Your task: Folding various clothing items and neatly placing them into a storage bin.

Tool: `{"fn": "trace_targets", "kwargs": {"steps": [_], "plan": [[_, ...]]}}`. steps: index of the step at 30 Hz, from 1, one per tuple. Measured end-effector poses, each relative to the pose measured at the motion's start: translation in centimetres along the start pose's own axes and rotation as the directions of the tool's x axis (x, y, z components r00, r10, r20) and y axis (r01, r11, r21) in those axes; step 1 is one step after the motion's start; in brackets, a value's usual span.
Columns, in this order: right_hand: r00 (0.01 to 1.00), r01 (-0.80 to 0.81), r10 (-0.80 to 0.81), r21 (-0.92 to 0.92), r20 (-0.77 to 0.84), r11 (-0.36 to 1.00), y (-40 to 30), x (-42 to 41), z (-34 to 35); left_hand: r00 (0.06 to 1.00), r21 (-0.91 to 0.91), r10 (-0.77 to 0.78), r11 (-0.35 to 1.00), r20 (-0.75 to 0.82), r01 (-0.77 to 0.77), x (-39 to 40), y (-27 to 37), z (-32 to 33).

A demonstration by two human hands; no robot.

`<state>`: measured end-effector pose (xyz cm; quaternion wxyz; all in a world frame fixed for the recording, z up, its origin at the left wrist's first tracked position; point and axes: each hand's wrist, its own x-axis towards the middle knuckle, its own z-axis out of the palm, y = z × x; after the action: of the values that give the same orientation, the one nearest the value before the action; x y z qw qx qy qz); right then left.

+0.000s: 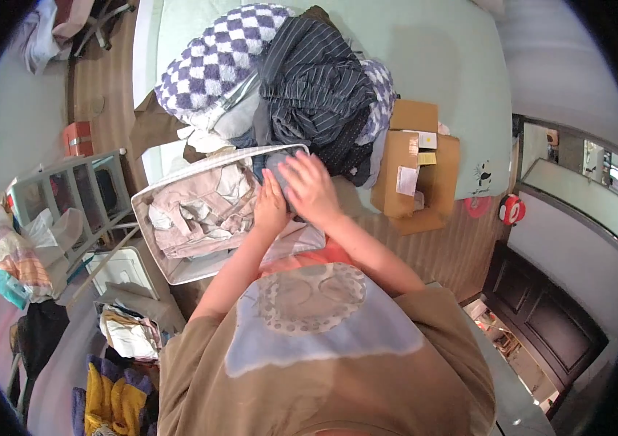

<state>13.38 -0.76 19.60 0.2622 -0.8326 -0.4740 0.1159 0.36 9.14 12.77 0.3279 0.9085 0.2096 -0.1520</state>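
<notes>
A white fabric storage bin stands before me with its top open. Pinkish-beige garments fill its left part. My left hand lies at the right part of the bin, its fingers straight and close together against grey-blue cloth. Just right of it, my right hand is slightly blurred, fingers spread over the same cloth. Whether the left hand grips any cloth underneath is hidden.
Beyond the bin, dark striped clothing and a purple-and-white checkered plush blanket are heaped on a pale green bed. An open cardboard box is at the right. A drawer unit and a white lidded container stand left.
</notes>
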Motion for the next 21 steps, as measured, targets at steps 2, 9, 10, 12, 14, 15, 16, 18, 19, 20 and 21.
{"fn": "trace_targets", "kwargs": {"steps": [2,9,10,12,14,15,16,18,19,20,21], "plan": [[0.977,0.004,-0.005,-0.001,-0.214,1.0,2.3,3.4,-3.6,0.998,0.111,-0.037,0.993,0.047,0.032,1.0,1.1,-1.2],[0.924,-0.349,0.383,-0.398,0.007,0.848,10.0,12.8,-8.1,0.978,0.223,-0.039,0.975,0.205,-0.008,0.7,1.9,-4.9],[0.937,-0.32,0.349,-0.4,-0.002,0.858,10.6,13.2,-8.2,0.958,0.212,0.002,0.975,0.288,-0.066,0.4,1.5,-6.1],[0.97,-0.235,0.239,-0.351,-0.033,0.906,12.0,14.1,-9.3,0.957,0.128,0.051,0.988,0.285,-0.09,0.1,-0.4,-7.5],[0.969,-0.245,0.23,-0.246,-0.09,0.938,11.4,15.2,-11.7,0.95,-0.071,0.063,0.997,0.306,-0.043,0.2,-2.2,-9.4],[0.965,-0.244,0.218,-0.198,-0.144,0.949,11.9,15.4,-13.2,0.952,-0.066,0.075,0.996,0.296,-0.058,0.6,-2.1,-10.9],[0.938,-0.301,0.278,-0.093,-0.208,0.949,10.5,15.9,-15.3,0.963,-0.093,0.048,0.995,0.266,-0.024,0.8,-1.9,-12.7],[0.889,-0.394,0.367,-0.049,-0.275,0.918,7.7,17.0,-19.9,0.986,-0.115,0.034,0.993,0.162,-0.015,1.7,-1.1,-16.3],[0.88,-0.383,0.356,-0.027,-0.316,0.923,6.5,17.3,-21.8,0.995,-0.108,0.042,0.994,0.087,-0.033,2.6,-0.8,-17.8],[0.876,-0.379,0.349,-0.026,-0.332,0.925,5.0,17.6,-24.0,0.996,-0.21,0.077,0.974,-0.035,-0.083,3.3,-0.5,-19.2],[0.875,-0.309,0.279,-0.013,-0.395,0.951,3.4,17.8,-26.2,0.984,-0.228,0.083,0.967,-0.155,-0.118,3.9,0.6,-21.0]]}}
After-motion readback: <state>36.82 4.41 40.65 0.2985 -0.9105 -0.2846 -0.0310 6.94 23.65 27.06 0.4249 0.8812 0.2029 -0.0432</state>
